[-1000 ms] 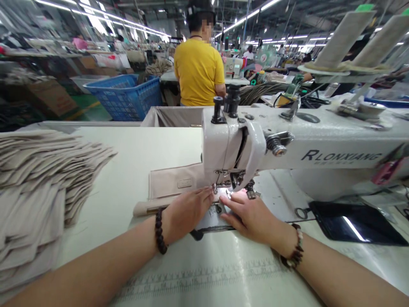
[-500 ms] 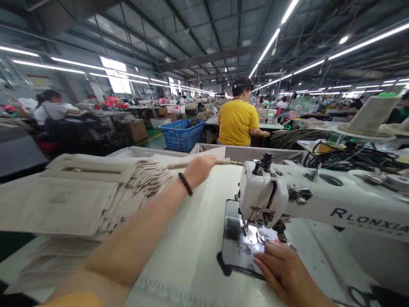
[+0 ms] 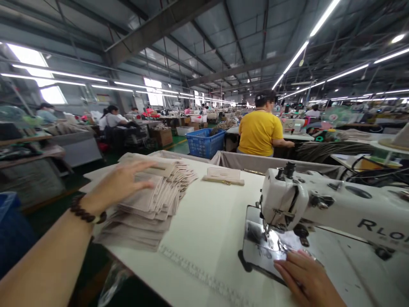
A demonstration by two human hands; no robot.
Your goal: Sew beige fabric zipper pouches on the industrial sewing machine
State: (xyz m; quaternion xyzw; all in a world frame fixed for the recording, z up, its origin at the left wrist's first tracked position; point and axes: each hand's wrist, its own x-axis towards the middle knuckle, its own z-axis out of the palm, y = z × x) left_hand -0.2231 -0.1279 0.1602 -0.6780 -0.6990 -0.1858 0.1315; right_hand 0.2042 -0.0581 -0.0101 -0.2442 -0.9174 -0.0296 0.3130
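My left hand [image 3: 123,183], a beaded bracelet at its wrist, is over the left part of a stack of beige fabric pieces [image 3: 150,198]. Its thumb and fingers are apart, and it holds nothing. A small fabric piece with a brass-coloured zipper [image 3: 223,175] lies apart on the white table [image 3: 204,226]. My right hand [image 3: 305,273] rests by the metal plate [image 3: 255,243] of a white sewing machine [image 3: 284,194], just in front of the needle. Its fingers are curled together; whatever they may pinch is hidden.
Ruler markings [image 3: 198,273] run along the table's front. Behind the table stand a grey cloth-lined bin [image 3: 262,160] and a blue basket [image 3: 206,143]. A person in a yellow shirt [image 3: 260,132] sits beyond. Another blue container [image 3: 14,230] is at left.
My left hand has left the zippered piece at the back of the table and moved left over the fabric stack. The view has turned left. My right hand stays by the machine plate.
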